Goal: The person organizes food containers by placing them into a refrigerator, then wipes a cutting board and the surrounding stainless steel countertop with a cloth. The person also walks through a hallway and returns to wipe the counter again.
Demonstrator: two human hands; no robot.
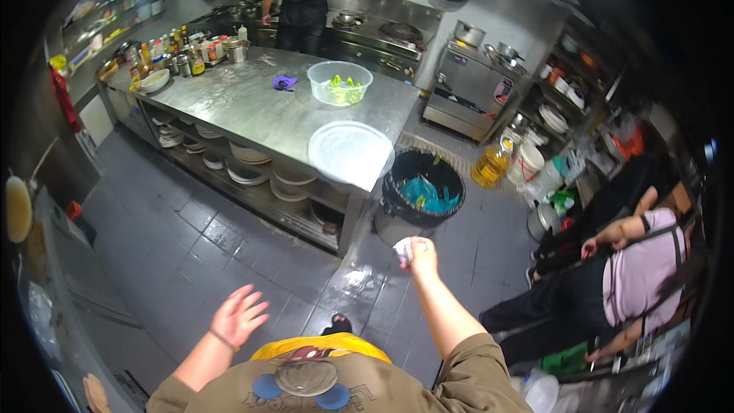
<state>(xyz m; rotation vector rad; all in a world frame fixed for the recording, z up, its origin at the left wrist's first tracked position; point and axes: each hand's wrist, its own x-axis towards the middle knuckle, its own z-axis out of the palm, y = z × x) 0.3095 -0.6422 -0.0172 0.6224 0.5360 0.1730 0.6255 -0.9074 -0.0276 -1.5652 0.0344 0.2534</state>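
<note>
My left hand (239,316) is held over the tiled floor, fingers spread, with nothing in it. With my right hand (422,255) I grip a small, whitish crumpled thing (405,251), its kind unclear, just below the black-lined trash bin (392,195) in the picture. Blue-green plastic (430,195) and green scraps lie in the bin. On the steel worktable (269,120) are a large translucent round lid (351,151) at the near corner, a clear plastic tub (340,85) with green leaf pieces and a purple item (284,82).
Sauce bottles (198,63) crowd the worktable's far left. A person (304,0) stands at the stove. Another person in a pink top (642,269) is at the right, beside someone in black. A yellow oil jug (491,164) and white bucket (526,163) stand on the floor beyond the bin.
</note>
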